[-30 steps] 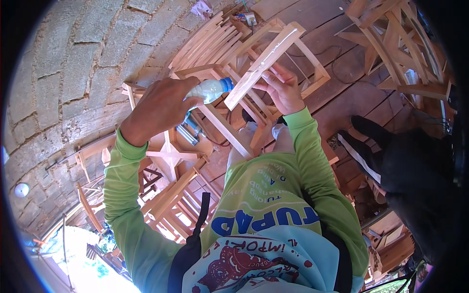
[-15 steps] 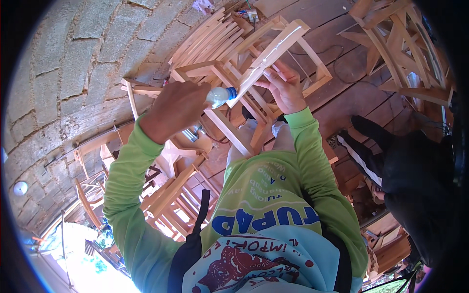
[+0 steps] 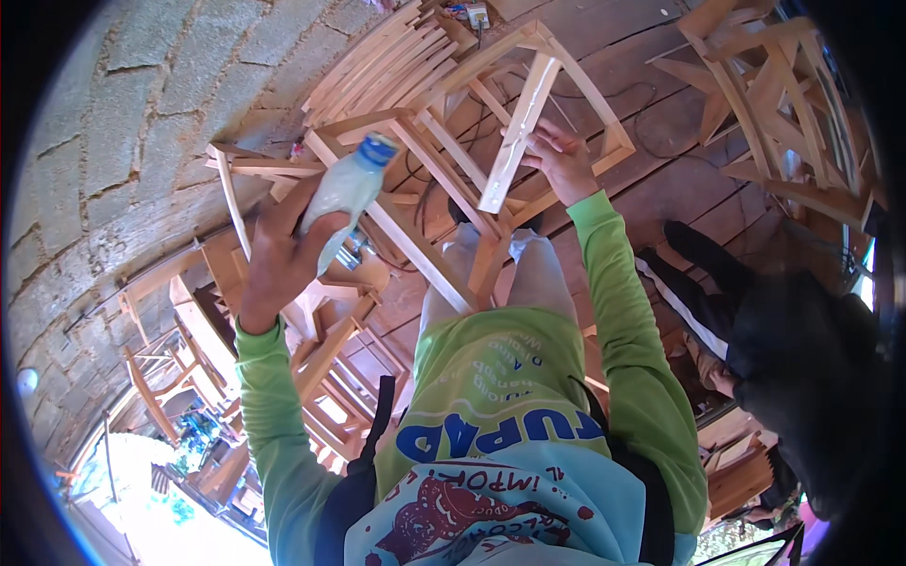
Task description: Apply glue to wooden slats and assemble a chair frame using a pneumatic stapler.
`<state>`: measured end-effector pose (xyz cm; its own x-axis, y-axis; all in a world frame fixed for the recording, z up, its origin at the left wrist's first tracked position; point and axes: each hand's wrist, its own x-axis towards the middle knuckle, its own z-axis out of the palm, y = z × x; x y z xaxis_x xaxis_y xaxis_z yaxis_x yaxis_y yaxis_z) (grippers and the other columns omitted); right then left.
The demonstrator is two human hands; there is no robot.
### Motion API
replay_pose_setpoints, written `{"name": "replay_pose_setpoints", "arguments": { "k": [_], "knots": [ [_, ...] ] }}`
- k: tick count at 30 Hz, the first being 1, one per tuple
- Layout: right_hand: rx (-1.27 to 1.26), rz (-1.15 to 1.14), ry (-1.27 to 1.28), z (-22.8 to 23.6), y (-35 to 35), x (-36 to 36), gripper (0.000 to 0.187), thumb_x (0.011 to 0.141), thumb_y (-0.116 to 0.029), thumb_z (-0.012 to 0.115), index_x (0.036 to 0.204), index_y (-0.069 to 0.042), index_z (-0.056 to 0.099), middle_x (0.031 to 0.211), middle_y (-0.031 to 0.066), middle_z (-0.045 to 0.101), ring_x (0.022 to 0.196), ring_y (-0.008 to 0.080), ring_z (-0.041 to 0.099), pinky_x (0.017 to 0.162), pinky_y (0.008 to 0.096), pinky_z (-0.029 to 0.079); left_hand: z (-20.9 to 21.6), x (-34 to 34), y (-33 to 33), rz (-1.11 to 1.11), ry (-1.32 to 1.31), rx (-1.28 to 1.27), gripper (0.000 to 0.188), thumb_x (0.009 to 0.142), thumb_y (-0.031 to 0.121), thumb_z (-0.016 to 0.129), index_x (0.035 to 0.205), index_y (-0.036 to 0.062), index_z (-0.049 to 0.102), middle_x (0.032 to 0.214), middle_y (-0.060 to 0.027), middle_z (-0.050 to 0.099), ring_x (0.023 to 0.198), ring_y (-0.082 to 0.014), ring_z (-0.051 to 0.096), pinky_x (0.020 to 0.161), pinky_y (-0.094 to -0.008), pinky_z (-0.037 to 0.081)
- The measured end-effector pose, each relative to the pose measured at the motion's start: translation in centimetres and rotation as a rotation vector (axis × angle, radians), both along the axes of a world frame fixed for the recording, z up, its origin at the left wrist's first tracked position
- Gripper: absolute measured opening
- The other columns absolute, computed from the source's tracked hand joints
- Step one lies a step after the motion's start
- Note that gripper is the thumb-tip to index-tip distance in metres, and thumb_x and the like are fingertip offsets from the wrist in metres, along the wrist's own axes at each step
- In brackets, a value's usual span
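My left hand is closed round a clear plastic bottle of whitish liquid, its blue cap pointing up and to the right. Between the fingers and thumb of my right hand is a wooden slat, held tilted. A wet white streak, looking like glue, runs along the slat's upper face. Beneath both hands stands a bare wooden chair frame, partly between my legs. The bottle is apart from the slat. Part of my right hand's grip is hidden behind the slat.
A stack of wooden slats lies by the block wall. Further wooden frames stand at the right and lower left. A cable crosses the plank floor. A person in dark clothes is close on my right.
My left hand has drawn the bottle away from the slat, leftward, and turned its cap upward. The slat in my right hand has swung steeper, its near end now lower.
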<state>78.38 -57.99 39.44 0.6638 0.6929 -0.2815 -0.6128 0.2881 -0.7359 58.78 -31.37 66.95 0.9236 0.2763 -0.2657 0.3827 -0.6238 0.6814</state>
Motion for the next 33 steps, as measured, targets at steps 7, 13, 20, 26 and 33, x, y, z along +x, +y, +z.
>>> {"name": "replay_pose_setpoints", "arguments": {
  "k": [7,13,20,26,33],
  "knots": [
    [-0.462,0.266,-0.035,-18.5,4.7,2.9,0.043,0.092,-0.012,0.070,0.133,0.000,0.063,0.105,0.0088,0.072,0.095,0.0136,0.069,0.073,0.0318,0.061,-6.5,-4.2,3.5,0.350,-0.110,-0.050,0.042,0.099,0.022,0.065,0.132,-0.0041,0.059,0.102,-0.0065,0.066,0.088,-0.0123,0.060,0.075,-0.0268,0.049],
    [-0.890,0.561,-0.469,-33.1,11.8,-1.3,0.034,0.083,-0.024,0.071,0.112,-0.008,0.075,0.101,0.0146,0.076,0.092,0.0261,0.073,0.085,0.0347,0.056,-9.5,-6.5,6.7,0.485,-0.093,-0.023,0.042,0.093,0.022,0.058,0.125,-0.0062,0.059,0.102,-0.0093,0.067,0.087,-0.0151,0.064,0.079,-0.0296,0.051],
    [-0.937,0.550,-0.774,-38.0,13.4,-5.8,0.020,0.082,-0.009,0.072,0.101,-0.003,0.075,0.094,0.0156,0.075,0.090,0.0222,0.072,0.081,0.0324,0.056,-10.4,-8.1,8.2,0.551,-0.079,0.090,0.050,0.092,0.041,0.070,0.112,-0.0040,0.062,0.098,-0.0103,0.070,0.087,-0.0181,0.067,0.078,-0.0327,0.053],
    [-0.810,0.291,-0.647,-43.4,13.6,-7.9,0.020,0.086,-0.021,0.071,0.100,-0.007,0.072,0.090,0.0110,0.070,0.085,0.0231,0.067,0.077,0.0402,0.055,-11.0,-10.6,9.7,0.612,-0.113,0.062,0.042,0.093,0.036,0.066,0.109,-0.0030,0.065,0.098,-0.0090,0.071,0.087,-0.0182,0.067,0.076,-0.0333,0.054],
    [-1.392,-0.555,-0.364,-35.2,-0.4,-8.6,0.057,0.087,-0.046,0.069,0.124,-0.005,0.056,0.115,0.0133,0.060,0.104,0.0260,0.062,0.088,0.0433,0.053,-12.9,-7.3,10.8,0.490,-0.247,-0.135,0.058,0.096,0.038,0.065,0.129,-0.0089,0.054,0.113,-0.0207,0.067,0.089,-0.0265,0.067,0.074,-0.0379,0.056]
  ]
}}
